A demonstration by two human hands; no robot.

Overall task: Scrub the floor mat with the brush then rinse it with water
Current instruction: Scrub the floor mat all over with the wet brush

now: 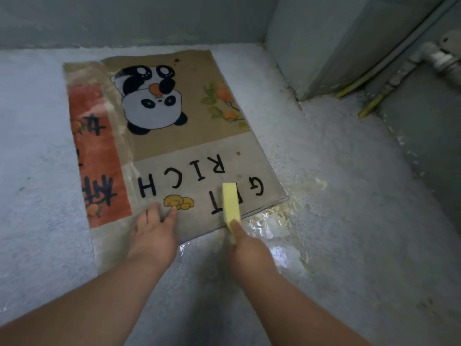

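1. Floor (37,158): rough grey concrete with a grainy texture, seen all around the mat.
2. Floor mat (189,146): rectangular and laid flat on the floor, skewed to the back wall. It is short-pile fabric in tan and beige, with an orange strip along the left edge, a panda print and black "GET RICH" lettering seen upside down.
3. Left hand (153,236): laid flat on the mat's near edge, fingers straight and slightly spread. The fingertips are pressed down beside a yellow mushroom-like print. Nothing is held.
4. Brush (231,203): pale yellow oblong block, placed on the mat over the "GET" lettering. Bristles are hidden.
5. Right hand (245,248): wrapped round the brush's near end, one digit laid along its top.
6. Wet patch (282,221): glossy water with yellowish foam, spread on the floor just beside the mat's near-right corner.
7. Wall corner (324,46): smooth grey painted surface.
8. Pipe (439,58): whitish, round, at far right.
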